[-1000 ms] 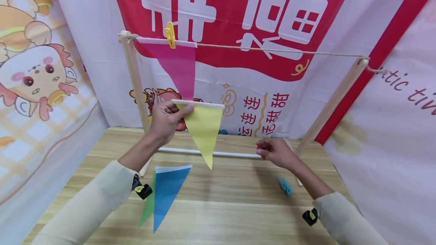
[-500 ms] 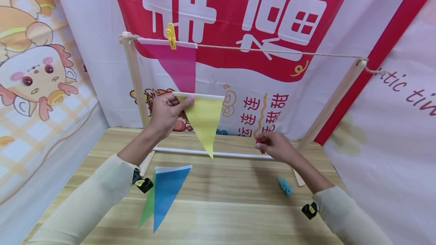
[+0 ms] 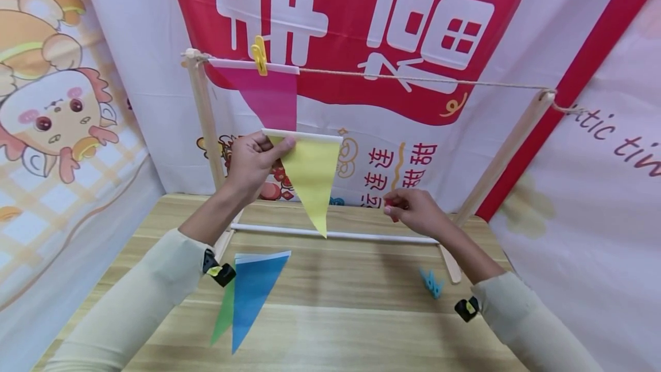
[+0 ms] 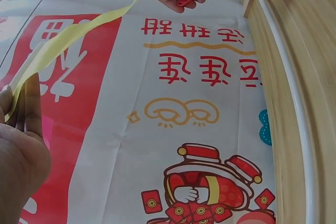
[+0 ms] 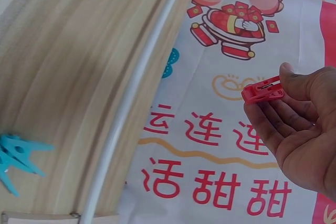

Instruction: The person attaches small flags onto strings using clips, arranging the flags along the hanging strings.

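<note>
2 hands are working at a wooden-post frame with a twine line (image 3: pixel 423 79). Left hand (image 3: pixel 253 162) is pinching the white-taped top corner of a yellow triangular pennant flag (image 3: pixel 310 174), holding it in the air below the line, just under a pink triangular pennant flag (image 3: pixel 271 99) pegged by a yellow plastic clothespin (image 3: pixel 258 53). Right hand (image 3: pixel 418 211) is gripping a red plastic clothespin (image 5: pixel 262 92) between thumb and fingers, lower right of the flag. Flag is looking thin, light and floppy; best taken by the stiffer taped edge. Clip is looking small, rigid, springy. 1 blue triangular flag (image 3: pixel 253 291) and blue clothespins (image 3: pixel 431 283) are lying on the wooden table (image 3: pixel 351 326).
</note>
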A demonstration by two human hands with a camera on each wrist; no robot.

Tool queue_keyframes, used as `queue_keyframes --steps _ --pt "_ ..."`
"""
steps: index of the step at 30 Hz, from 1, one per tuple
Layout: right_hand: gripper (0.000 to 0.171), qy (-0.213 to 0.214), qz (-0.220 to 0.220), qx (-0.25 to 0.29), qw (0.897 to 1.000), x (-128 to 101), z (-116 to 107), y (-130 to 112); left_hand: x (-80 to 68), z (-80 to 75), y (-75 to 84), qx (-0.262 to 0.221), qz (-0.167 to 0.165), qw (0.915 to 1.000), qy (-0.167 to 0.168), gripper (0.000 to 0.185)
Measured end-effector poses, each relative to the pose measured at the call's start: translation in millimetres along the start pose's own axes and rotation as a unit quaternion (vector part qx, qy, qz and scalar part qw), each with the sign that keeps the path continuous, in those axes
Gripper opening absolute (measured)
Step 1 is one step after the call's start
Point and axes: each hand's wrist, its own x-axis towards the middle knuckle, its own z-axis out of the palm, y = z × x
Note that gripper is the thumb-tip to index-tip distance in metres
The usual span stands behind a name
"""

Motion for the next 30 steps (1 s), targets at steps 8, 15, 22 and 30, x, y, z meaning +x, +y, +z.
queue_keyframes --steps 8,15,22,30 --pt "0.024 0.008 -0.019 -0.007 1.000 6 -12 -14 8.1 2.9 3.3 0.000 -0.005 0.9999 0.014 0.031" --pt "0.029 0.015 -0.015 -0.021 1.000 13 -22 -27 19.1 1.1 6.0 0.008 -0.002 0.9999 0.013 0.036" --pt "0.031 0.025 -0.022 -0.022 0.999 18 -34 -39 25.7 1.3 7.9 0.001 -0.008 0.9998 0.016 0.033" --pt "0.032 0.044 -0.020 -0.035 0.998 23 -49 -63 32.0 4.7 12.8 -0.019 -0.013 0.9996 0.018 0.035"
